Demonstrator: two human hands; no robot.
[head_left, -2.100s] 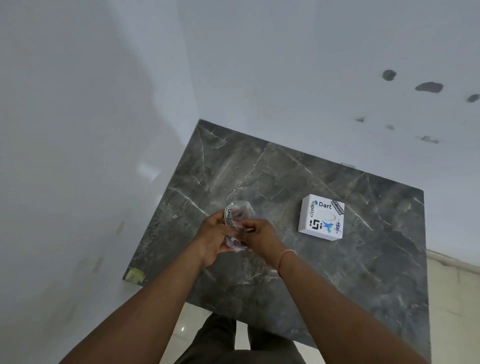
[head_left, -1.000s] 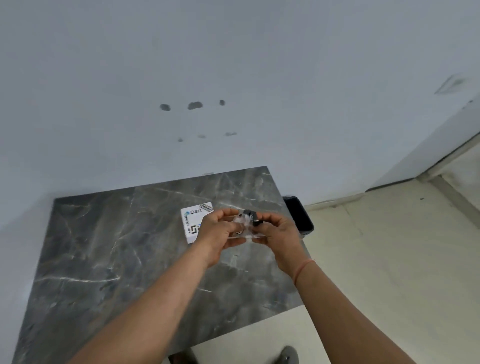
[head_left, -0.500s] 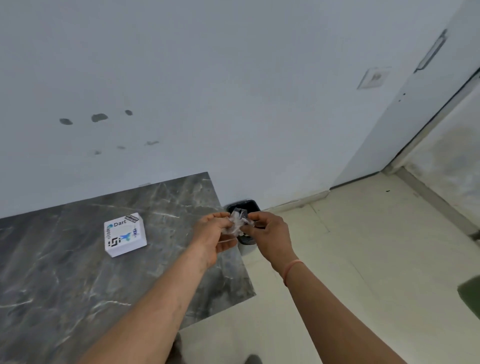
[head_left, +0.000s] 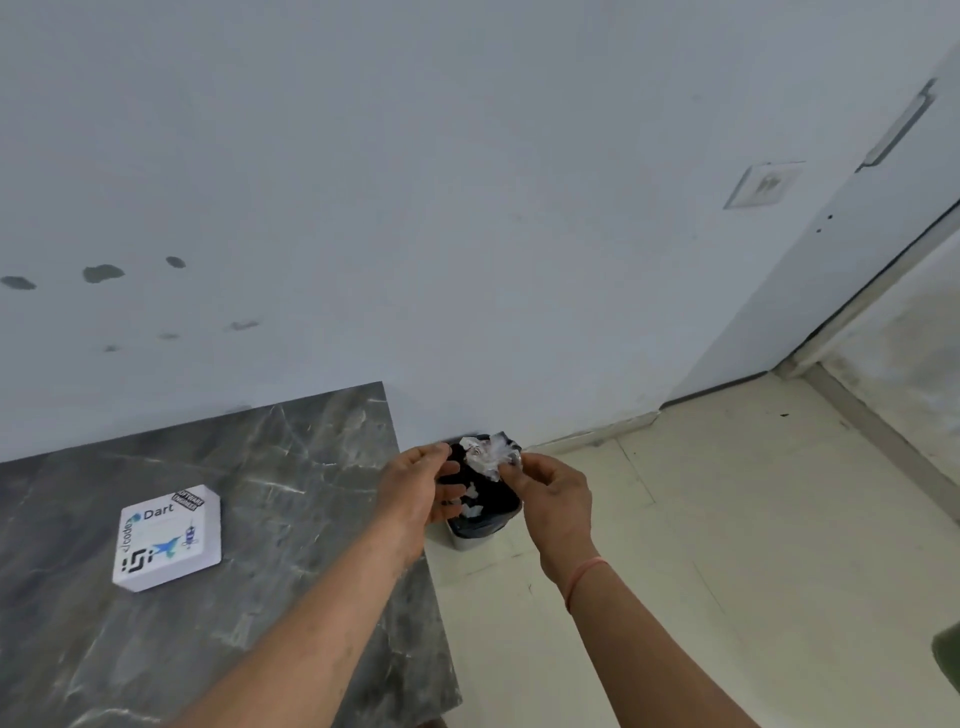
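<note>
My right hand pinches a crumpled clear plastic wrapper right above a small waste bin with a black liner, which stands on the floor against the wall beside the table. My left hand hovers just left of the wrapper with relaxed fingers, a small gap away from it, holding nothing. A few pale scraps lie inside the bin.
A white square box with stickers lies on the dark marble table to the left. The table's right edge runs close to the bin. Pale floor tiles stretch right toward a door.
My view has swung right from the table to the bin. Both hands carried the wrapper off the table and over the bin. My left hand has let go of it.
</note>
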